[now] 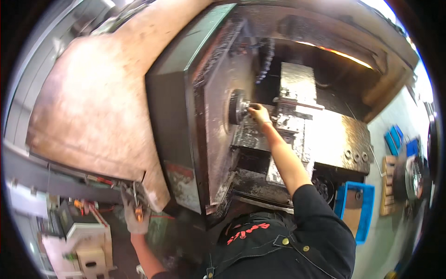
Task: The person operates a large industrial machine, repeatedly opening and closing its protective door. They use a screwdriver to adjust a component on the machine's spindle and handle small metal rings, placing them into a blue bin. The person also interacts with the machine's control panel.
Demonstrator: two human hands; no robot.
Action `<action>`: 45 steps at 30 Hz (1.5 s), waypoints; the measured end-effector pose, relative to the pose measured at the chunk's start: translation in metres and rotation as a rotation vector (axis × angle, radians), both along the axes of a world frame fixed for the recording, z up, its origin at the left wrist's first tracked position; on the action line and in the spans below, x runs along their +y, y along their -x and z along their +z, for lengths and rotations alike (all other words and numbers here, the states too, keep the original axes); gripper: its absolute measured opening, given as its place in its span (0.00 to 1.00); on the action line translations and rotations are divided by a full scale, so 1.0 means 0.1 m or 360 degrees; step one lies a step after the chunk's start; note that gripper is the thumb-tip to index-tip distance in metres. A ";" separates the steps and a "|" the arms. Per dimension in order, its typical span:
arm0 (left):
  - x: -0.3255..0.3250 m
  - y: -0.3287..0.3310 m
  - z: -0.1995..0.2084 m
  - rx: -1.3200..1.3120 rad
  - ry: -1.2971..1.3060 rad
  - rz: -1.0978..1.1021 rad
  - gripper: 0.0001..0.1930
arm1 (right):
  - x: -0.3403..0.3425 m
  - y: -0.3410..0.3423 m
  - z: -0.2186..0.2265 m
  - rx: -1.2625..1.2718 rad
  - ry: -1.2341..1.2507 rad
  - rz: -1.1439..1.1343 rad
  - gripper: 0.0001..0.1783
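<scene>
My right hand (259,114), bare, reaches into the lathe and pinches a small shiny metal part (247,106) at the face of the round dark chuck (236,107). My fingers cover much of that part. Just right of the hand stands the tool slide (289,122), wet and metallic, with a bar across it. Low on the left, my left hand (135,218) wears a pale glove. It is closed around a tool with a metal stem and an orange piece (139,213), beside the lower edge of the machine's beige cover. The tool's exact kind is unclear.
A dark door panel (174,102) stands between my two arms. Right of my right arm, a blue crate (341,197) holds a brown sheet and a small ring. A wooden pallet (387,186) and blue bins (395,138) are farther right. Orange-handled tools (83,206) lie at lower left.
</scene>
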State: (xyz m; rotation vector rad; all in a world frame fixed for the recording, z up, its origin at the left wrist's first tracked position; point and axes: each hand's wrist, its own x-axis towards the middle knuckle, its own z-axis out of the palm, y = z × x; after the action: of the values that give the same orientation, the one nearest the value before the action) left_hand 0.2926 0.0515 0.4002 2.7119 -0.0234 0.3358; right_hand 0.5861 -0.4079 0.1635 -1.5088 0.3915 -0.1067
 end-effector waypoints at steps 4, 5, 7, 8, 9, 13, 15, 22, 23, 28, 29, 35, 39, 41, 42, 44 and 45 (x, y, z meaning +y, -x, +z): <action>0.17 -0.04 -0.01 -0.0159 -0.0345 -0.0140 0.34 | -0.08 -0.02 0.02 0.0025 -0.0158 -0.0032 0.15; 0.19 -0.04 0.00 -0.0121 -0.0339 -0.0130 0.32 | -0.08 -0.02 0.00 -0.0035 -0.0214 -0.0047 0.15; 0.20 -0.07 0.03 -0.0099 -0.0332 -0.0170 0.31 | -0.07 -0.01 -0.10 -0.0149 -0.0330 -0.0064 0.15; 0.19 -0.08 0.04 -0.0115 -0.0329 -0.0224 0.31 | -0.06 -0.03 -0.15 -0.0183 -0.0404 -0.0073 0.14; 0.19 -0.10 0.05 -0.0131 -0.0326 -0.0276 0.31 | -0.07 -0.05 -0.20 -0.0188 -0.0421 -0.0111 0.14; 0.25 -0.12 0.04 -0.0220 -0.0383 -0.0396 0.29 | 0.06 -0.01 -0.08 -0.0095 -0.0347 -0.0132 0.16; 0.23 -0.11 0.08 -0.0262 -0.0518 -0.0453 0.28 | 0.06 0.04 0.03 0.0059 -0.0123 -0.0105 0.17; 0.12 -0.20 -0.04 -0.0175 -0.0045 -0.0332 0.25 | 0.38 0.76 0.20 -0.0253 -0.0743 -0.0296 0.17; 0.18 -0.17 -0.13 -0.0251 0.0098 -0.0317 0.25 | 0.61 1.11 0.36 -0.0231 -0.0913 -0.0218 0.13; 0.10 -0.16 -0.27 -0.0570 0.0153 -0.0333 0.18 | 1.29 2.53 0.50 -0.0112 -0.0447 0.0959 0.17; -0.02 -0.15 -0.18 -0.0500 0.0269 -0.0327 0.15 | 1.41 2.79 0.52 0.0093 -0.0464 0.1085 0.20; -0.02 -0.09 -0.19 -0.0517 0.0108 -0.0578 0.13 | 2.21 3.66 0.79 -0.0108 0.0056 0.1354 0.23; -0.16 0.00 0.05 -0.0347 0.0223 -0.0583 0.22 | 2.37 3.76 0.73 0.0127 -0.0201 0.1071 0.24; -0.25 0.03 0.22 -0.0526 0.0000 -0.0666 0.26 | 2.47 3.83 0.71 0.0004 0.0182 0.0865 0.26; -0.19 0.01 0.24 -0.0539 0.0025 -0.0746 0.36 | 2.53 3.88 0.70 -0.0053 0.0373 0.0757 0.27; -0.18 -0.01 0.24 -0.0466 0.0209 -0.0747 0.37 | 2.59 3.89 0.46 -0.0145 0.0336 0.0673 0.30; -0.21 0.01 0.25 -0.0430 0.0304 -0.0724 0.37 | 2.57 3.90 0.37 -0.0124 0.0265 0.0665 0.32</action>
State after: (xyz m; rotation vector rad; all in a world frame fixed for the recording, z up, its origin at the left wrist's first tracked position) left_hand 0.2916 0.0305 0.4256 2.3648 -0.6382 0.5289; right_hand 0.1961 -0.1512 0.2000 -1.7152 -0.0004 0.1349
